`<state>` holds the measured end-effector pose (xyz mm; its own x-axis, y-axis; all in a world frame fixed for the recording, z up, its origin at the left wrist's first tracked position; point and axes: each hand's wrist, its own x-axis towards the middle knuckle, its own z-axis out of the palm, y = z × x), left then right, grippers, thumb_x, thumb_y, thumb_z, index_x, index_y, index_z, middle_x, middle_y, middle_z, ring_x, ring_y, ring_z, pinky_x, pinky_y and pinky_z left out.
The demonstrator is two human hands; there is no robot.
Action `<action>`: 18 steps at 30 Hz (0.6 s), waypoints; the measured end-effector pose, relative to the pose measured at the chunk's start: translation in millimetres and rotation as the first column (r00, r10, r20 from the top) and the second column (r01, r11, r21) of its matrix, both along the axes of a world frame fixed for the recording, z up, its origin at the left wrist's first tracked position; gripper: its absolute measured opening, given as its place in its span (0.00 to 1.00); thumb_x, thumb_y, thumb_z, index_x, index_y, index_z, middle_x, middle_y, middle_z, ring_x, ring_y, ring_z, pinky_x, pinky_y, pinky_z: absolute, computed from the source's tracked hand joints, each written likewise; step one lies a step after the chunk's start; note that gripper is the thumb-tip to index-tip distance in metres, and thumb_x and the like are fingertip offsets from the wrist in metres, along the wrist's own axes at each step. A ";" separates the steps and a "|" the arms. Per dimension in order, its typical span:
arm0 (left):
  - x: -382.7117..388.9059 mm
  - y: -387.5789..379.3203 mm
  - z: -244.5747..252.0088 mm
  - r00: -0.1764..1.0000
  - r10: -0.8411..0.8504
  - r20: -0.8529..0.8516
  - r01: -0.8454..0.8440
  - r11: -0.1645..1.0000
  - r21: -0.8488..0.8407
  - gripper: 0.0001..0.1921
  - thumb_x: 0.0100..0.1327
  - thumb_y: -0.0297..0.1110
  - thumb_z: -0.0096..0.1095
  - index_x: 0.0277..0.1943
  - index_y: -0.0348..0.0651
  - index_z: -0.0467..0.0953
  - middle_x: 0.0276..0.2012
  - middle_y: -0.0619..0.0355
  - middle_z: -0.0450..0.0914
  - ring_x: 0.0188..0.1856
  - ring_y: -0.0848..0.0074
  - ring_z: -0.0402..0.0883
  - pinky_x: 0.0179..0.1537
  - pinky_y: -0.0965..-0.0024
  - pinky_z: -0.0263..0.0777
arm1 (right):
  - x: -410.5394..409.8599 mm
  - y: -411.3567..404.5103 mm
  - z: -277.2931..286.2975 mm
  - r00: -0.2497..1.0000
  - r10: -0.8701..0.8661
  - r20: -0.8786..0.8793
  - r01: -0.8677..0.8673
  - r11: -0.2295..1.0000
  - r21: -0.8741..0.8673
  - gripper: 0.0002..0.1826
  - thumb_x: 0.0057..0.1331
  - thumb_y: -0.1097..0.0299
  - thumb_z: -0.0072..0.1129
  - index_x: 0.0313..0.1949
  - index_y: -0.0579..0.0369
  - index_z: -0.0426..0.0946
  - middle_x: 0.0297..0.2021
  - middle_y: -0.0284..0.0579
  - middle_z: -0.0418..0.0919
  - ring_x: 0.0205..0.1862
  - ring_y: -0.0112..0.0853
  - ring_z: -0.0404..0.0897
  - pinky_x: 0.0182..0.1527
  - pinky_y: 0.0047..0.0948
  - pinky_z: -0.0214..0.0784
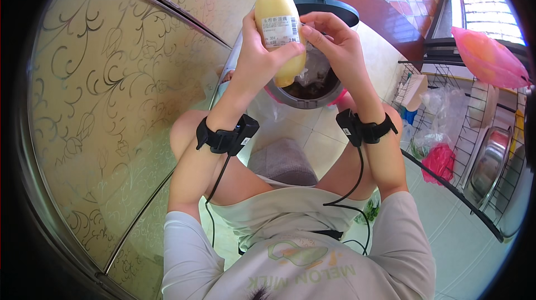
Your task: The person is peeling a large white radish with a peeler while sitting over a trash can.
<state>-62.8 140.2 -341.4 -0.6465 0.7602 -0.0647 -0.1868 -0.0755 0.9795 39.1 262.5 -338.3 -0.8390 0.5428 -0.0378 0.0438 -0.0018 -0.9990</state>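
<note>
My left hand (264, 53) is wrapped around a pale yellow lotus root section (284, 63), its thumb lying across the front. A white printed label (279, 31) with a barcode is on the root's face. At the root's right edge, beside the label, the thumb and forefinger of my right hand (335, 38) pinch what looks like clear plastic film; the exact grip is partly hidden. Below both hands is a waste bin (307, 102) with a grey rim and its dark lid (331, 7) raised. Crumpled clear plastic (315, 67) and dark scraps show in its mouth.
Patterned cabinet doors (104, 90) rise close on my left. On the right, a black wire rack (452, 132) holds a metal basin (490, 162), a red plastic bag (439, 162) and clear bags. A grey padded object (282, 162) sits between my legs. Cables hang from both wrist straps.
</note>
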 end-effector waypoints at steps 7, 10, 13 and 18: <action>3.6 -0.7 -2.0 1.000 -0.018 0.006 0.019 0.999 -0.038 0.38 0.45 0.27 0.68 0.56 0.30 0.52 0.45 0.50 0.67 0.45 0.74 0.73 0.44 0.72 0.72 | 2.0 1.4 -4.3 0.999 -0.034 0.028 0.034 0.999 0.002 0.09 0.61 0.67 0.58 0.38 0.58 0.76 0.28 0.32 0.76 0.33 0.17 0.72 0.38 0.16 0.64; 5.8 -0.7 -1.0 0.999 -0.033 0.017 0.034 0.998 -0.051 0.38 0.44 0.27 0.68 0.56 0.30 0.52 0.45 0.51 0.68 0.45 0.74 0.73 0.44 0.72 0.72 | 1.2 -1.3 -7.1 0.996 -0.081 -0.042 0.079 0.996 -0.051 0.07 0.63 0.69 0.55 0.36 0.60 0.74 0.28 0.33 0.76 0.32 0.18 0.72 0.37 0.16 0.64; 7.5 -1.0 -1.6 0.999 -0.040 0.004 0.040 0.998 -0.053 0.38 0.44 0.28 0.68 0.56 0.29 0.52 0.45 0.51 0.68 0.45 0.74 0.73 0.45 0.72 0.72 | 1.3 -2.3 -5.7 0.993 -0.116 -0.008 0.115 0.993 -0.023 0.06 0.64 0.71 0.53 0.36 0.61 0.72 0.28 0.34 0.76 0.32 0.19 0.73 0.36 0.18 0.66; 5.8 2.7 -1.2 0.998 -0.063 -0.023 0.061 0.996 -0.065 0.40 0.43 0.28 0.68 0.57 0.28 0.52 0.46 0.50 0.67 0.47 0.73 0.73 0.47 0.72 0.71 | 0.1 -1.8 -4.6 0.980 -0.198 -0.032 0.198 0.980 -0.002 0.05 0.64 0.73 0.51 0.37 0.61 0.71 0.28 0.35 0.76 0.31 0.20 0.75 0.33 0.19 0.68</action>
